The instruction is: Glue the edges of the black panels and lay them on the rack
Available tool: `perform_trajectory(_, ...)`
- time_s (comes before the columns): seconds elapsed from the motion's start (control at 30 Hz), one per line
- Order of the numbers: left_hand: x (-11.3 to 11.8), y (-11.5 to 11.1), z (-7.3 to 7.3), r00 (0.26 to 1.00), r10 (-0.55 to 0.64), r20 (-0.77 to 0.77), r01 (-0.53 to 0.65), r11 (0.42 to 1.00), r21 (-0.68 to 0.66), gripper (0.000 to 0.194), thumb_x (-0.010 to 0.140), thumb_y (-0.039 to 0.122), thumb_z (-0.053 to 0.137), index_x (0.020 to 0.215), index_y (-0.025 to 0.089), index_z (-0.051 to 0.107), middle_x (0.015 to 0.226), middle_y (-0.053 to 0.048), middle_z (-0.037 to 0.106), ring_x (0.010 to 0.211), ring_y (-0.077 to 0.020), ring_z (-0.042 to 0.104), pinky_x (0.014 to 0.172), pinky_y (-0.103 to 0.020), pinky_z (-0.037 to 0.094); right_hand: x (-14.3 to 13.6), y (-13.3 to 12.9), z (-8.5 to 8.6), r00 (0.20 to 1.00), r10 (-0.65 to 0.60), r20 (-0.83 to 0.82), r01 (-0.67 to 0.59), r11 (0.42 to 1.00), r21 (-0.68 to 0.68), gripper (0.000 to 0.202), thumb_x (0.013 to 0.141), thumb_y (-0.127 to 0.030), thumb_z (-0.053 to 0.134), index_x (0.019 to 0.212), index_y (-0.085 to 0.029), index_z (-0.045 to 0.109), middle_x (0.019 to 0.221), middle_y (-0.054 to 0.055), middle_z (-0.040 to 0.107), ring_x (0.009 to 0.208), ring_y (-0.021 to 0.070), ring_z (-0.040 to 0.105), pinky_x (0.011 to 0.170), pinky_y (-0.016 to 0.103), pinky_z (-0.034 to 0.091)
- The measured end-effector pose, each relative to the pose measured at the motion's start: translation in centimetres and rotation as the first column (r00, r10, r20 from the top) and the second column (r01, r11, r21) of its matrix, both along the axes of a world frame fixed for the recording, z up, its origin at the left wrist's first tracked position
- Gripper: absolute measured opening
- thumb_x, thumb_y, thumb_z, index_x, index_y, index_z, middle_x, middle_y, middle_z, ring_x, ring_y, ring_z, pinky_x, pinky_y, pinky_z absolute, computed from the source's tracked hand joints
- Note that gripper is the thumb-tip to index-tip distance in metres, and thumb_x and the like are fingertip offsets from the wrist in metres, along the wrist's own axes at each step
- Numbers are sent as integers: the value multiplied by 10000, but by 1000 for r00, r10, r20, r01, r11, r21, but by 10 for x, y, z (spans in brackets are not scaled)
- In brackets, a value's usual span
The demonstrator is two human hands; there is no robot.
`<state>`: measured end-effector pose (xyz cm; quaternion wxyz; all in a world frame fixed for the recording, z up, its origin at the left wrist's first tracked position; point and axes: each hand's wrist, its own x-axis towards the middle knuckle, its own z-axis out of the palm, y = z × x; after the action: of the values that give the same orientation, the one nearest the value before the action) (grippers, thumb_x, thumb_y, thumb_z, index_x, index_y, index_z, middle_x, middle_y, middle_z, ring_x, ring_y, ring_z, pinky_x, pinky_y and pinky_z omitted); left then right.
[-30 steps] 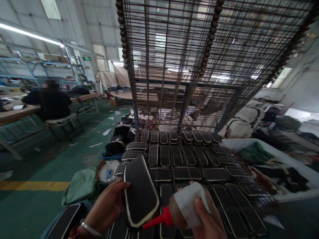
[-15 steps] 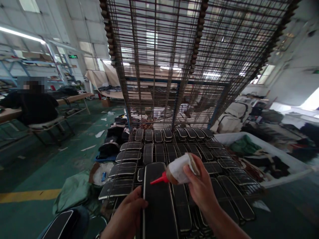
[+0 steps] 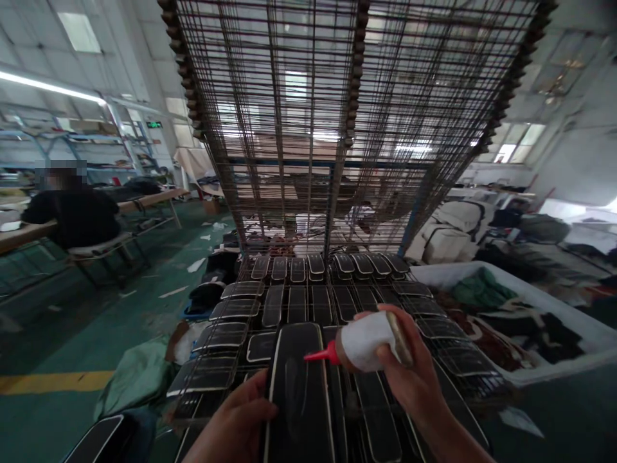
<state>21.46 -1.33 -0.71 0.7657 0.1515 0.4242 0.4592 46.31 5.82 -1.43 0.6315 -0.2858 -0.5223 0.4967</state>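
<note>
My left hand (image 3: 241,415) grips the left edge of a long black panel (image 3: 301,411) with rounded corners and a pale border. Glossy wet streaks run down the panel's face. In my right hand (image 3: 414,373) is a squeeze bottle (image 3: 369,341) with a white wrap and a red pointed nozzle, lying nearly level. The nozzle tip is over the upper part of the panel; whether it touches I cannot tell. Behind and beneath, many similar panels (image 3: 273,305) lie in rows on a wire rack (image 3: 299,186), whose upper racks rise steeply above.
At left a person in black (image 3: 77,218) sits at a workbench (image 3: 139,200). A white bin (image 3: 544,373) with cloth stands at right. Green fabric (image 3: 139,373) lies on the floor at left, near another black panel (image 3: 96,440). Paper scraps litter the floor.
Wet streaks now show on the panel, which looked dry before. My right hand with the bottle has shifted right and slightly down. The view has moved a little.
</note>
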Motion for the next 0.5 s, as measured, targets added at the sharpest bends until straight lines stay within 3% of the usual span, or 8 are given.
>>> perform_trajectory(0.07,14,3,-2,999,35,-9,-35,999,-16,499,681,-1,609,1153,156,650,919,-100,779,857,-270,737,743,-356,576,10,-5,-12,993,71,-94,-78,994,-79,567,787,-414,820,1254,-238,551,1152,126,631,1020,325,587,783,378,500)
perform_trajectory(0.13,26,7,-7,997,80,-17,-80,997,-10,459,676,7,621,1110,151,665,909,-100,780,851,-272,738,695,-338,578,20,-8,-24,966,90,-242,-159,946,-282,580,751,-373,856,1226,-187,579,1086,126,660,957,304,618,751,346,524)
perform_trajectory(0.17,31,10,-11,995,100,-18,-101,995,-8,439,666,9,631,1079,152,674,905,-98,780,846,-272,738,676,-329,577,24,-7,-29,940,55,-337,-202,884,-420,570,723,-334,877,1189,-160,600,1049,126,673,916,292,633,737,338,538)
perform_trajectory(0.23,37,19,-21,991,132,-25,-132,991,-14,410,638,13,660,1022,155,687,902,-93,781,835,-273,738,665,-326,577,35,-1,-34,847,-109,-520,-309,695,-650,439,717,-247,863,1072,-129,633,966,123,691,810,262,657,661,320,565)
perform_trajectory(0.3,38,31,-37,988,147,-48,-149,988,-30,386,614,30,694,978,157,690,880,-86,781,818,-277,738,668,-336,581,50,9,-36,712,-314,-628,-394,562,-727,222,814,-219,746,984,-139,629,900,120,692,702,243,660,497,278,541)
perform_trajectory(0.37,31,47,-57,976,178,-123,-182,983,-29,344,620,60,720,948,158,686,829,-74,779,797,-270,738,662,-333,584,73,18,-39,593,-468,-655,-399,535,-744,108,925,-221,562,1003,-173,618,896,126,689,687,256,668,380,242,476)
perform_trajectory(0.43,19,68,-79,953,218,-213,-227,974,-20,293,635,69,720,909,163,675,752,-51,769,760,-253,739,640,-317,584,101,22,-48,531,-565,-631,-355,528,-771,234,954,-196,444,1127,-220,599,981,138,685,817,278,682,415,253,524)
perform_trajectory(0.5,2,95,-100,924,252,-286,-266,964,-10,269,649,45,698,884,170,657,694,-26,754,708,-233,736,606,-299,582,130,20,-65,584,-570,-578,-301,509,-806,374,931,-208,437,1292,-256,524,1054,142,669,903,278,672,523,309,598)
